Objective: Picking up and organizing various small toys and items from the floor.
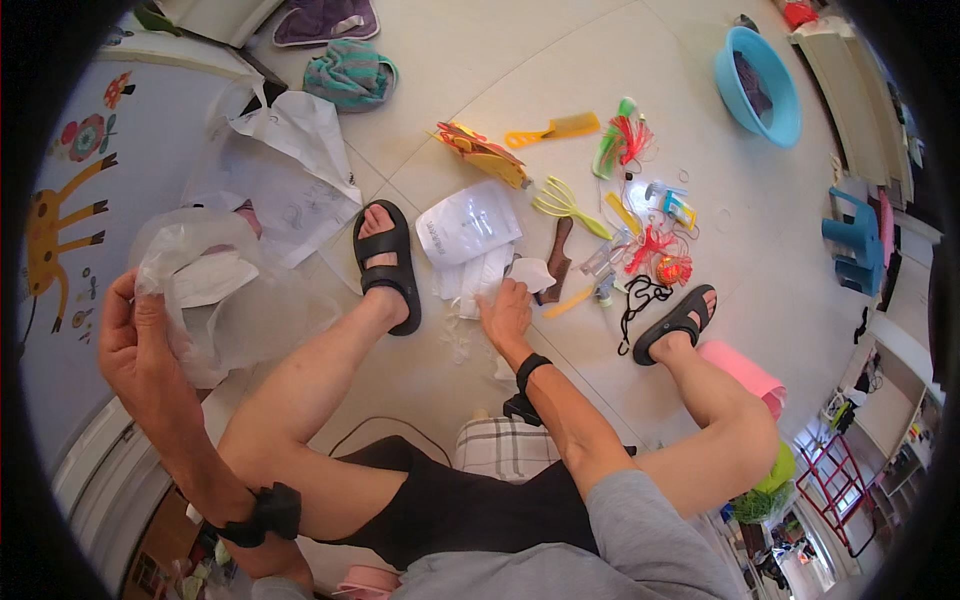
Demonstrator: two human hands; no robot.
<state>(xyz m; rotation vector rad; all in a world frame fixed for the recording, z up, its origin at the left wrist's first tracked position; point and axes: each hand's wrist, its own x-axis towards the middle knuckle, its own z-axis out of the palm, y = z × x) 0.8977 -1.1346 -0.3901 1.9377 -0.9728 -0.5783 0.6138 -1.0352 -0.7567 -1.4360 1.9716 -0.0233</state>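
My left hand (142,345) pinches the rim of a translucent plastic bag (262,315) and holds it up at the left. Inside the bag lie a white folded item (215,279) and some other things, blurred by the plastic. On the tiled floor between my feet, my right hand (508,313) touches white strips or packets (480,281) and a white piece (531,274); its fingertips are partly hidden. A white printed pouch (469,223) lies just beyond them. To the right of this hand is a brown wooden comb (559,259).
A yellow comb (553,130), a green head massager (571,208), red tasselled ornaments (651,247) and a black cord (641,300) lie on the floor. Farther off stand a blue basin (757,86) and a blue stool (855,240). A large white bag (289,172) rests beyond the plastic bag.
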